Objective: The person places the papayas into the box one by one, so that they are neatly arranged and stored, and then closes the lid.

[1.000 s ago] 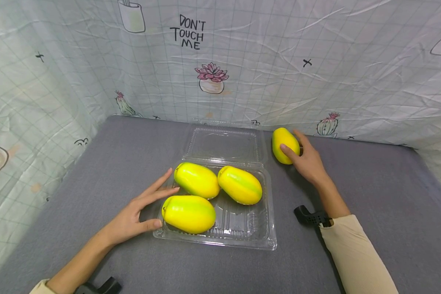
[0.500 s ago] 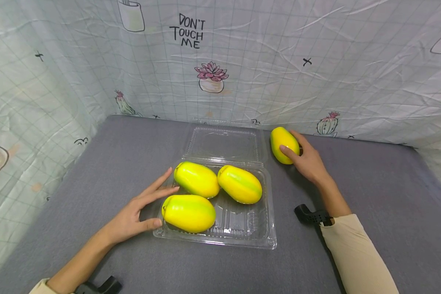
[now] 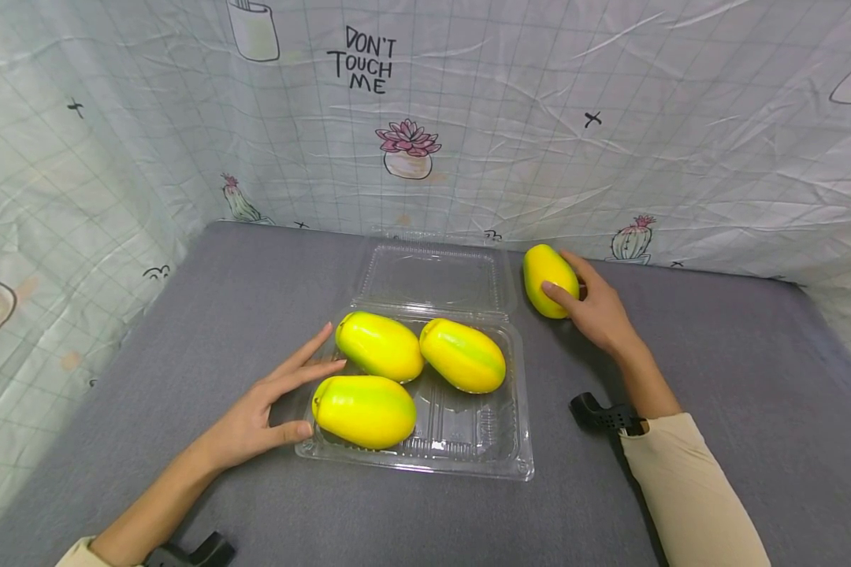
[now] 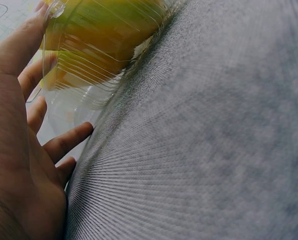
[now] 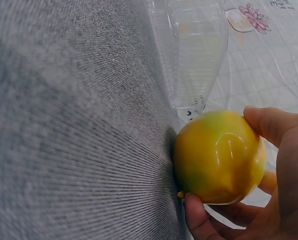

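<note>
On the grey cloth, in the head view, sits a clear plastic clamshell box (image 3: 461, 461) with its lid folded back. Its tray holds three oval, papaya-like yellow-green fruits: one front left (image 3: 365, 412), one back left (image 3: 380, 346), one back right (image 3: 463, 356). My left hand (image 3: 255, 413) lies along the tray's left edge, fingers spread and fairly straight, thumb by the front corner. Right of the lid, my right hand (image 3: 596, 307) grips a fourth yellow fruit (image 3: 542, 276) between thumb and fingers. In the right wrist view that fruit (image 5: 216, 155) appears to touch the cloth.
The clear lid (image 3: 432, 276) lies flat behind the tray. A printed white curtain (image 3: 496, 157) hangs along the back and left edges of the grey table (image 3: 411, 520). Black wrist mounts (image 3: 603, 417) sit on both forearms.
Almost nothing differs. The right hand and its fruit have shifted very slightly; the left hand and the fruits in the tray stay put.
</note>
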A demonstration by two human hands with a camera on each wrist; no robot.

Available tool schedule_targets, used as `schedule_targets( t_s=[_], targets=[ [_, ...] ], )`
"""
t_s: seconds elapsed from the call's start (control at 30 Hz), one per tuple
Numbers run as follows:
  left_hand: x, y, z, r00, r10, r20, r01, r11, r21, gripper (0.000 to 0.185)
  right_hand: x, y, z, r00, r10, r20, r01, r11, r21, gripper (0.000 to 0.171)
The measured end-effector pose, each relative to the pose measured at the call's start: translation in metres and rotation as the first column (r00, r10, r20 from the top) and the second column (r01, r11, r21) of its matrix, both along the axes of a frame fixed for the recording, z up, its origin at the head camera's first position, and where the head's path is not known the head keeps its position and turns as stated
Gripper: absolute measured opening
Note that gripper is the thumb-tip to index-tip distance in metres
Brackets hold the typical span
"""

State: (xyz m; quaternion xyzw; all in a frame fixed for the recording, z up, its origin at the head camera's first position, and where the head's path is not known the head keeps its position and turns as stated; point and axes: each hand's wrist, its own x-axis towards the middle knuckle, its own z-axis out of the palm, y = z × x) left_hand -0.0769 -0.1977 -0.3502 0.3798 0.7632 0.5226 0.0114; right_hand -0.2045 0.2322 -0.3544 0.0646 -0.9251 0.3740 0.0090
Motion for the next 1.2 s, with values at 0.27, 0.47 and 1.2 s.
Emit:
schedule_targets(
  t_s=[0.27,0.47,1.2],
  targets=[
    [-0.001,0.0,-0.001,1.0,-0.001,-0.008,0.001,1.0,0.002,0.059,0.0,-0.001,0.002,1.0,0.003,-0.001,-0.003,1.0,0.009,0.071],
    [-0.001,0.0,-0.001,1.0,-0.001,-0.008,0.001,1.0,0.003,0.059,0.001,-0.002,0.007,1.0,0.013,-0.025,-0.013,1.0,0.003,0.07],
    [0.001,0.001,0.003,1.0,0.007,0.023,-0.007,1.0,-0.002,0.058,0.016,-0.009,0.025,0.988,0.105,-0.109,-0.108,0.994,-0.021,0.067]
  ],
)
